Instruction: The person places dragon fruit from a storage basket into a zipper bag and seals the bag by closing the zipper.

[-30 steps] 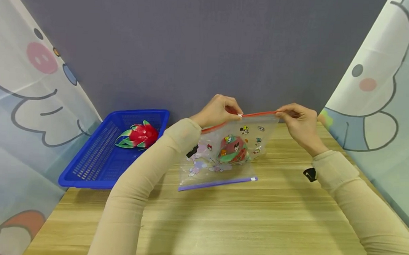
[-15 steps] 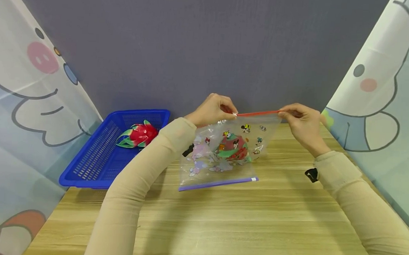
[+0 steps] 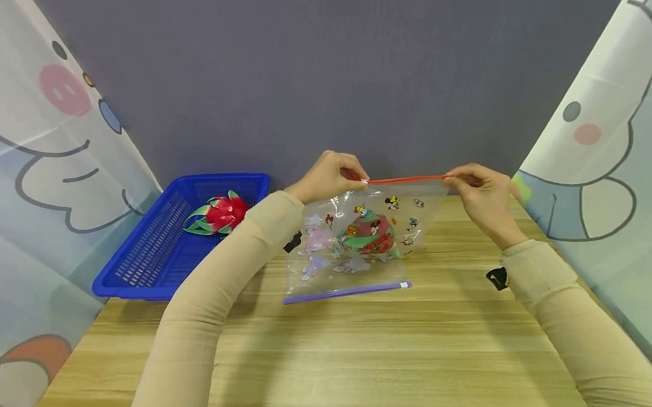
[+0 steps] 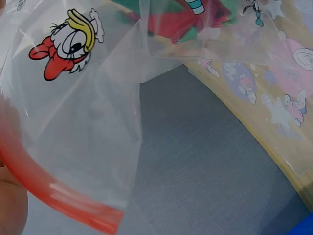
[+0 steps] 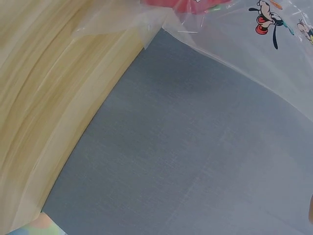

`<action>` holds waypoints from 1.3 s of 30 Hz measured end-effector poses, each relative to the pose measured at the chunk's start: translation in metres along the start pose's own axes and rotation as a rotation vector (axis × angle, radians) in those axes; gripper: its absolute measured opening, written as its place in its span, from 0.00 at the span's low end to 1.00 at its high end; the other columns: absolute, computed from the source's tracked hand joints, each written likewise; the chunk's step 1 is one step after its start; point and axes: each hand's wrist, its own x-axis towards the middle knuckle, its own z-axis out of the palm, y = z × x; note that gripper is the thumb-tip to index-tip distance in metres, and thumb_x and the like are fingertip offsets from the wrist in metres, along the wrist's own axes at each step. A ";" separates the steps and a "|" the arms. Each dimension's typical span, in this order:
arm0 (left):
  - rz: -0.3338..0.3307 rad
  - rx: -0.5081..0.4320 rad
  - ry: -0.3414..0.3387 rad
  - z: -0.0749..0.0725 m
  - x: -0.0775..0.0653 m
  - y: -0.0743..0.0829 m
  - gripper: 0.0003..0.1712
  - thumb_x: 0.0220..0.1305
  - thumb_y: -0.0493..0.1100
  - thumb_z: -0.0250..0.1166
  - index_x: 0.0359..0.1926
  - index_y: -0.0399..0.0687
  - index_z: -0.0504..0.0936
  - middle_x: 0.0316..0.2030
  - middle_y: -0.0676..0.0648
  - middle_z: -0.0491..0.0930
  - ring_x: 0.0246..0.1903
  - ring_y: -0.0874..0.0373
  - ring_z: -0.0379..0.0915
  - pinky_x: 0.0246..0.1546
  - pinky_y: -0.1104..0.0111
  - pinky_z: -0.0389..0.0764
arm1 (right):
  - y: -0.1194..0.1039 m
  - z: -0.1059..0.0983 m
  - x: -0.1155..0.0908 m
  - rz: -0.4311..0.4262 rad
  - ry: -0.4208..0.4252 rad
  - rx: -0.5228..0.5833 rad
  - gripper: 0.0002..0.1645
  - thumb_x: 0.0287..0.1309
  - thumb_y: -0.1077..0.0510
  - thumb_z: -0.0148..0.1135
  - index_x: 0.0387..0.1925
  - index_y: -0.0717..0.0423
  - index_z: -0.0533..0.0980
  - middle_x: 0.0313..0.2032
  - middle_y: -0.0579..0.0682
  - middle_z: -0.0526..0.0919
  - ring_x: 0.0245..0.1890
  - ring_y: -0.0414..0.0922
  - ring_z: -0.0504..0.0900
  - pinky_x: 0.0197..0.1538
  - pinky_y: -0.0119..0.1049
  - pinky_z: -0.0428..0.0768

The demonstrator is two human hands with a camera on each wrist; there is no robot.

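Observation:
My left hand [image 3: 327, 178] pinches the small white slider [image 3: 364, 181] on the red zip of a clear slider bag [image 3: 425, 202] printed with cartoon figures. My right hand [image 3: 483, 195] grips the right end of that zip, holding the bag upright. Inside the bag is a red and green dragon fruit [image 3: 378, 237], seen through the film. Beneath it on the table lies a second clear bag with a purple zip [image 3: 349, 292]. In the left wrist view, the loose end of the red zip [image 4: 78, 208] hangs beyond a fingertip at the left edge.
A blue plastic basket [image 3: 136, 294] stands at the left of the wooden table [image 3: 384, 364], holding another dragon fruit [image 3: 226, 215]. A grey wall [image 3: 331, 76] rises behind, with printed curtains [image 3: 589, 191] on both sides.
My left hand has slid leftward along the red zip with the slider, so more of the zip shows between the hands. The right hand has barely moved.

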 end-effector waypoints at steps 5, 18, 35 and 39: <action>-0.003 -0.004 0.006 -0.002 -0.002 -0.004 0.06 0.50 0.38 0.70 0.31 0.42 0.86 0.29 0.49 0.82 0.25 0.62 0.76 0.29 0.73 0.78 | 0.003 -0.001 0.000 0.008 0.001 0.017 0.05 0.49 0.74 0.61 0.29 0.77 0.77 0.22 0.26 0.79 0.24 0.25 0.79 0.30 0.17 0.74; -0.021 -0.022 0.042 -0.005 -0.011 -0.011 0.05 0.50 0.37 0.70 0.31 0.42 0.86 0.30 0.48 0.82 0.26 0.61 0.76 0.30 0.71 0.78 | 0.003 -0.002 0.000 0.028 0.010 0.011 0.05 0.48 0.74 0.62 0.28 0.77 0.77 0.22 0.26 0.79 0.23 0.25 0.78 0.28 0.17 0.73; -0.083 0.016 0.027 -0.014 -0.021 -0.018 0.05 0.51 0.40 0.69 0.31 0.46 0.86 0.30 0.50 0.82 0.26 0.62 0.76 0.29 0.72 0.78 | 0.004 -0.005 0.000 0.058 0.005 -0.004 0.05 0.50 0.74 0.61 0.30 0.77 0.77 0.22 0.26 0.79 0.24 0.25 0.79 0.30 0.17 0.75; -0.099 0.007 0.033 -0.017 -0.024 -0.016 0.04 0.51 0.38 0.69 0.31 0.45 0.86 0.30 0.49 0.82 0.26 0.61 0.77 0.30 0.71 0.79 | 0.010 -0.007 0.002 0.078 -0.002 -0.035 0.05 0.50 0.72 0.61 0.30 0.75 0.77 0.22 0.26 0.79 0.24 0.25 0.78 0.30 0.18 0.74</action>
